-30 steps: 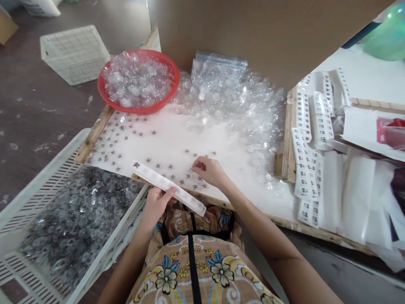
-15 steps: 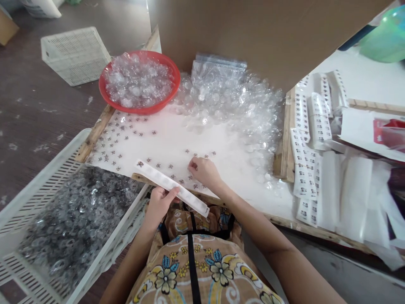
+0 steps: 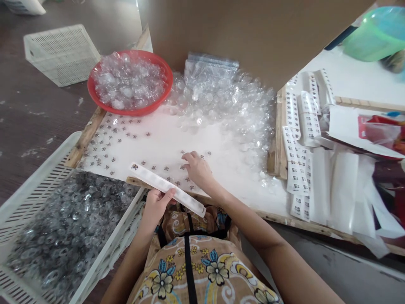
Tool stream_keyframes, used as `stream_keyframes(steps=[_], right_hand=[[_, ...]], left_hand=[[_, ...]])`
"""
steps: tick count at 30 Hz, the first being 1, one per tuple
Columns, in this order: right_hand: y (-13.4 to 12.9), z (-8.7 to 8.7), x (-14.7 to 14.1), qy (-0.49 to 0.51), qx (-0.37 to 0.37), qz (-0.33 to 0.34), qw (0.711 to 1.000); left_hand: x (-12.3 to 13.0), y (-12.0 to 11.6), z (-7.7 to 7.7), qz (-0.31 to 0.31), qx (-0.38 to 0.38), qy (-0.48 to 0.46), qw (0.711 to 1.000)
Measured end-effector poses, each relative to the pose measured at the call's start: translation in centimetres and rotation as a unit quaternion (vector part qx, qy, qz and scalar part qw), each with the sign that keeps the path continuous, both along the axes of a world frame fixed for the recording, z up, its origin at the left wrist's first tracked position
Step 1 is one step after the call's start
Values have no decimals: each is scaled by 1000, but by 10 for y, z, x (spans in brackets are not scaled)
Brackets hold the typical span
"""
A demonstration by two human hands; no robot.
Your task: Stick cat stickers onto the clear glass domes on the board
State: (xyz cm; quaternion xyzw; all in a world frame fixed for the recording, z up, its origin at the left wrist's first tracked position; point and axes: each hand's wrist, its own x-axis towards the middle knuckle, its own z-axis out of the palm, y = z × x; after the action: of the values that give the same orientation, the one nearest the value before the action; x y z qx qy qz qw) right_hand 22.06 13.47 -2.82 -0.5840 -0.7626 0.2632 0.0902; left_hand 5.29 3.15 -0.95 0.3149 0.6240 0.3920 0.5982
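Observation:
In my left hand point(image 3: 158, 207) is a long white sticker strip point(image 3: 167, 185), pinched between thumb and fingers at the table's front edge. One dark printed sticker point(image 3: 134, 167) shows at its far left end; most of the strip is bare. My right hand point(image 3: 198, 171) is low over the white tabletop, fingers loosely apart and nothing visible in them. Small dark stickers point(image 3: 166, 168) lie around its fingertips, and more are scattered toward the left edge. Some near the hand are partly hidden by it.
A red basin point(image 3: 169, 84) of clear plastic pieces stands at the back left, beside a loose pile point(image 3: 234, 105). Below left, a white crate point(image 3: 107, 236) holds many dark-marked clear pieces. Sticker sheets point(image 3: 297, 164) lie beyond a wooden rail at right; cardboard point(image 3: 253, 33) rises behind.
My right hand's fingers have gone from a pinch to loosely apart over the tabletop. My left hand keeps the strip at nearly the same angle. The whole view has shifted slightly.

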Motion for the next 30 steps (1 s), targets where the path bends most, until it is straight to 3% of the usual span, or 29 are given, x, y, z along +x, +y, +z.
stream_keyframes(steps=[5, 8, 10, 12, 15, 20, 23, 26, 30], right_hand=[[-10, -10, 52, 40, 112, 14, 993], [-20, -30, 65, -33, 100, 77, 991], [-21, -40, 56, -64, 86, 114, 988], [-14, -46, 32, -62, 84, 140, 985], [6, -47, -24, -15, 82, 181, 980], [32, -35, -134, 91, 42, 261, 960], [35, -24, -166, 166, 15, 285, 944], [39, -16, -150, 200, 44, 264, 943], [78, -15, -86, 126, 111, 128, 977]], left_hand=[[-3, 1, -5, 7, -7, -9, 1000], [-1, 4, -5, 3, -9, -19, 1000], [0, 6, -3, -3, -5, -16, 1000], [-1, 6, 0, -1, 3, -9, 1000], [-6, 1, 2, 17, 14, -2, 1000], [-19, -15, 10, 82, 35, 19, 996], [-27, -22, 16, 111, 50, 42, 992], [-31, -23, 16, 111, 54, 49, 991], [-27, -15, 9, 82, 45, 28, 995]])
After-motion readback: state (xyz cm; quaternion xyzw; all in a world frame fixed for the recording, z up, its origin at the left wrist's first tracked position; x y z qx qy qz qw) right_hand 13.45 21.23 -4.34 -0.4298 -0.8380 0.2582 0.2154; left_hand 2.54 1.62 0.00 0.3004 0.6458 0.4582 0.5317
